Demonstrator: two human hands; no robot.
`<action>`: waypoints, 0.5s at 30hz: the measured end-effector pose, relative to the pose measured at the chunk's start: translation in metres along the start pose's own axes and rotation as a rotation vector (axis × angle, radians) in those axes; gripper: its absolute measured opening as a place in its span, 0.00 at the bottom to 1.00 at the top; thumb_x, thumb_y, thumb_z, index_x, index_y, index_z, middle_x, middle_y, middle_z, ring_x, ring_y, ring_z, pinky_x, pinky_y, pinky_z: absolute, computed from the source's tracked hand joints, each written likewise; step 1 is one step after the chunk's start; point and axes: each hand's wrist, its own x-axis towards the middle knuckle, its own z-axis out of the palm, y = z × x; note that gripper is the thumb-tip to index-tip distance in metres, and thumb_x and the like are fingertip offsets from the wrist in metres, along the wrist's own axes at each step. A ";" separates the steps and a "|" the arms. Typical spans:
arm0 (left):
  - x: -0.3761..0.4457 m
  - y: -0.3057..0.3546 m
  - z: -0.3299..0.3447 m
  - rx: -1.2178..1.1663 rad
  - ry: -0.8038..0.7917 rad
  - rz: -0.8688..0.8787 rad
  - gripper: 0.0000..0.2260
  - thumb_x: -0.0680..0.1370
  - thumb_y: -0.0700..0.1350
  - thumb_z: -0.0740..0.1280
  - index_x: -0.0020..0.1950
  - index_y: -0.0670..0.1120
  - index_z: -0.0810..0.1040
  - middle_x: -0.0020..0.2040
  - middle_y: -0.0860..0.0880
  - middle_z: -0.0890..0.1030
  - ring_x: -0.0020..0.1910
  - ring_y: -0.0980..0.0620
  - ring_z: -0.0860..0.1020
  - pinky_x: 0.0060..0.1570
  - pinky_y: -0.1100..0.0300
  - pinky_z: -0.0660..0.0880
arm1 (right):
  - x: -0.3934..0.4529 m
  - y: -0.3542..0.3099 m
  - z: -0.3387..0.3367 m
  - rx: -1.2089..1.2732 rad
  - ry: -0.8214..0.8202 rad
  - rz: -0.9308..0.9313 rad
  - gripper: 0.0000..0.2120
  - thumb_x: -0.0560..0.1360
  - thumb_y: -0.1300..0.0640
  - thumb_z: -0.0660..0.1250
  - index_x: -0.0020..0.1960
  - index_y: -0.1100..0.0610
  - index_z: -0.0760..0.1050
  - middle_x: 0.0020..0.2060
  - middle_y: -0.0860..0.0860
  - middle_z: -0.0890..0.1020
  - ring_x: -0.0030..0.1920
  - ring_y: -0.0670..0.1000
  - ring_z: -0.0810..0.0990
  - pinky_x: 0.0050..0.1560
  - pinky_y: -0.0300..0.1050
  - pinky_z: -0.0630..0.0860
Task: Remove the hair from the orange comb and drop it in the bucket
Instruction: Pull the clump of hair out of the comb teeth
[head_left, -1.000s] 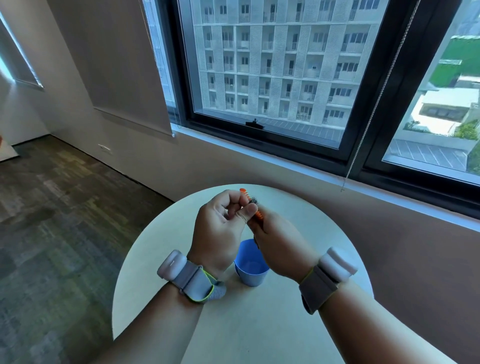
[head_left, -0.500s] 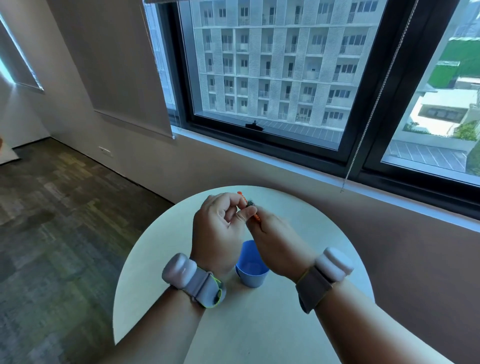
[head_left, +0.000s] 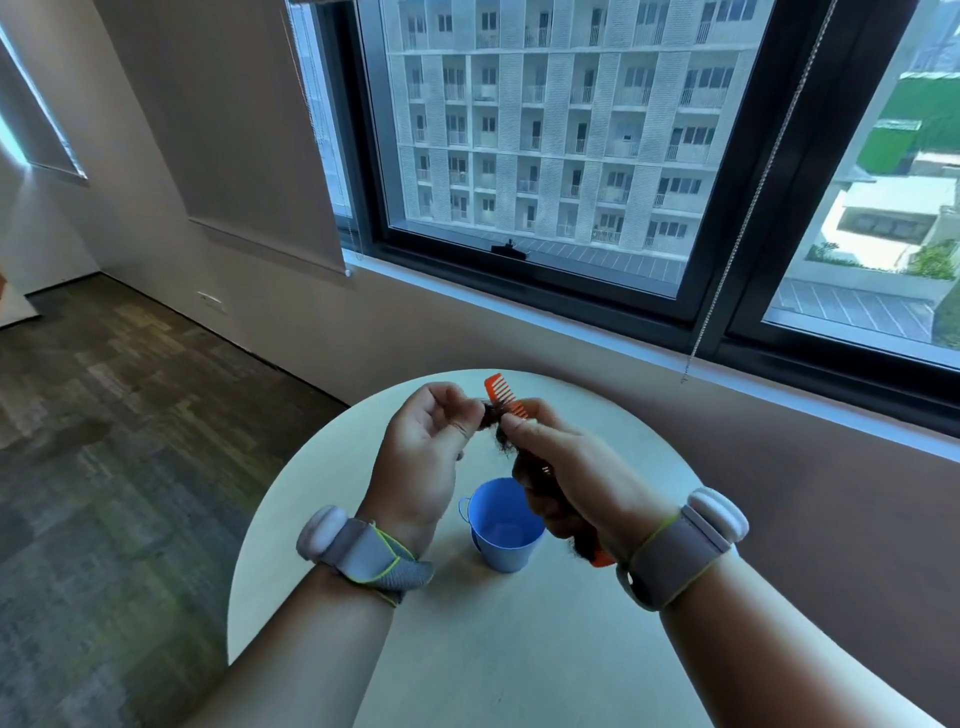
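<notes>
Head view: orange comb (head_left: 503, 396) gripped in right hand (head_left: 571, 478), above blue bucket (head_left: 502, 525). Left hand (head_left: 426, 457) pinching dark hair clump (head_left: 493, 415) at the teeth. Best pulled along the teeth, slowly, then released straight over bucket. Plenty of bare round table (head_left: 519, 649) around bucket; edge well apart.

Your forearms are bare, with no sleeves in view. Each wrist wears a grey fabric band edged with a thin yellow-green line. A rounded, pale pinkish-white pod sits on the outer side of the left band (head_left: 363, 552) and of the right band (head_left: 680, 552). Your hands wear nothing.
</notes>
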 end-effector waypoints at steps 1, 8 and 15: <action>0.001 0.002 -0.002 0.036 -0.019 0.031 0.05 0.79 0.39 0.68 0.46 0.48 0.75 0.41 0.52 0.82 0.41 0.59 0.79 0.41 0.66 0.72 | -0.002 -0.002 -0.001 0.014 -0.009 -0.016 0.07 0.80 0.44 0.62 0.53 0.47 0.73 0.36 0.54 0.67 0.28 0.49 0.60 0.28 0.37 0.52; 0.007 0.017 -0.008 0.648 -0.025 0.219 0.05 0.74 0.50 0.75 0.42 0.54 0.81 0.36 0.60 0.83 0.38 0.62 0.79 0.40 0.68 0.72 | -0.003 -0.007 0.000 -0.143 0.080 -0.209 0.05 0.81 0.50 0.63 0.57 0.47 0.72 0.38 0.55 0.74 0.29 0.50 0.66 0.24 0.37 0.59; 0.013 0.026 -0.009 0.916 -0.019 0.159 0.07 0.75 0.50 0.72 0.37 0.56 0.81 0.34 0.56 0.82 0.39 0.50 0.78 0.47 0.50 0.76 | 0.007 0.013 0.005 -0.341 0.210 -0.305 0.05 0.81 0.53 0.63 0.56 0.47 0.74 0.35 0.53 0.77 0.27 0.40 0.72 0.32 0.36 0.66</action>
